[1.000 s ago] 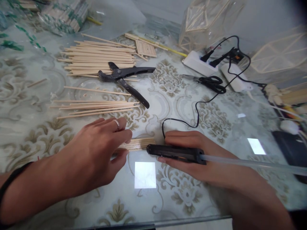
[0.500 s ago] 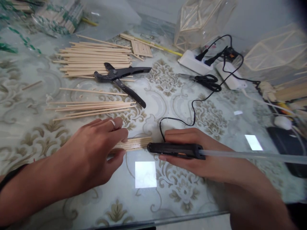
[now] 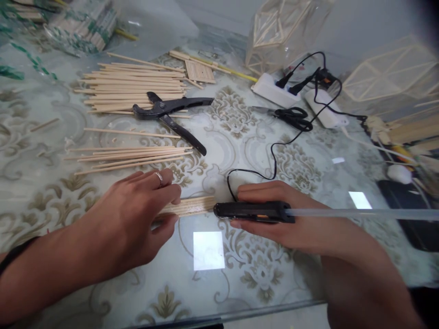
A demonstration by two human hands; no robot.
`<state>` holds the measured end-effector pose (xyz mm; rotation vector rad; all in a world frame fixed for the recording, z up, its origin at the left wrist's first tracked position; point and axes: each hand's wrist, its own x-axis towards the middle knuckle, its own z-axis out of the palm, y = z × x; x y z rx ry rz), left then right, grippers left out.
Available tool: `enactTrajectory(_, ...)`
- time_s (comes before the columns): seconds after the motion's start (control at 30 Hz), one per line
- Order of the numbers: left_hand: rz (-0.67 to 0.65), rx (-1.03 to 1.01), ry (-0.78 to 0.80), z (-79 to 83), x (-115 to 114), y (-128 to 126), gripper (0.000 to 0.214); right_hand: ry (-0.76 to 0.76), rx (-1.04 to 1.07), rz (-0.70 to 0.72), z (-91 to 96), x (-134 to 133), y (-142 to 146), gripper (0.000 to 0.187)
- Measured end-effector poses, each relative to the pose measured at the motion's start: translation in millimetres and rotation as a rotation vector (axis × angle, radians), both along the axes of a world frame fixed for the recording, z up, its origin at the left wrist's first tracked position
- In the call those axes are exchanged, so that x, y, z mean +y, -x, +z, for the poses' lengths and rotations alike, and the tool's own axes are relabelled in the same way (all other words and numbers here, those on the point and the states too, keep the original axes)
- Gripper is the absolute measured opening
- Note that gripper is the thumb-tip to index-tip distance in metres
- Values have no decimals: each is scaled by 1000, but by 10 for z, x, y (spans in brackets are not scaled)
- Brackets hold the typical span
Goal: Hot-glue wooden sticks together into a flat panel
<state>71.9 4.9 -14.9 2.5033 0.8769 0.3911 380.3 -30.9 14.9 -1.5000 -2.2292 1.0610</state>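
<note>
My right hand (image 3: pixel 274 201) is wrapped round a black hot glue gun (image 3: pixel 254 212), with a translucent glue stick (image 3: pixel 343 214) poking out of its back end. The gun's front lies over the right end of a flat row of wooden sticks (image 3: pixel 195 205), so its nozzle is hidden. Thumb and fingers of my left hand (image 3: pixel 137 214) pinch that row from both sides against the table; a ring is on one finger. Shiny glue shows along the sticks. Several loose sticks (image 3: pixel 137 156) lie beyond my left hand.
Black pliers (image 3: pixel 171 109) rest partly on a pile of sticks (image 3: pixel 130 87). Scissors (image 3: pixel 295 116), a white power strip (image 3: pixel 277 89) and the gun's black cord (image 3: pixel 254 171) are at the right. Stick frames (image 3: pixel 270 27) stand behind, and a bagged stick bundle (image 3: pixel 82 27) lies back left.
The glue gun in my right hand has shifted slightly right along the row of sticks. My left hand keeps its hold. The whole view has drifted a little.
</note>
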Motion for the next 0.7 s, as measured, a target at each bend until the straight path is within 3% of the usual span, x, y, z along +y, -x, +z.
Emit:
enactTrajectory(0.47,-2,3,-11,-4,10,3,17,-9,-56,-27,-9,-31,-76,34)
enactTrajectory(0.63,-4,-3,-16,0,11,4,17,-148,-27,-152,-121,-127,-160,29)
enactTrajectory(0.7,-5,3,-15,3,16,-3,16,-190,-7,-142,-141,-132,-191,29)
